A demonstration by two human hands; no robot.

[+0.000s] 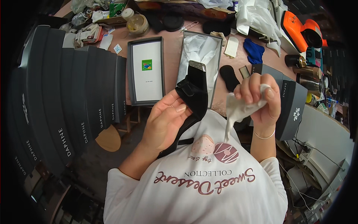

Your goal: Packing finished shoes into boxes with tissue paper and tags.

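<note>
a black high-heeled shoe (194, 98) is held out of its box in the left hand (166, 121), fingers wrapped round its strap end. a wad of white tissue paper (238, 110) is pinched in the right hand (257, 100). wiping or stuffing appears unfinished. the open shoe box (185, 48) on the surface (171, 52) holds only white paper; its lid (146, 71) lies beside it.
</note>
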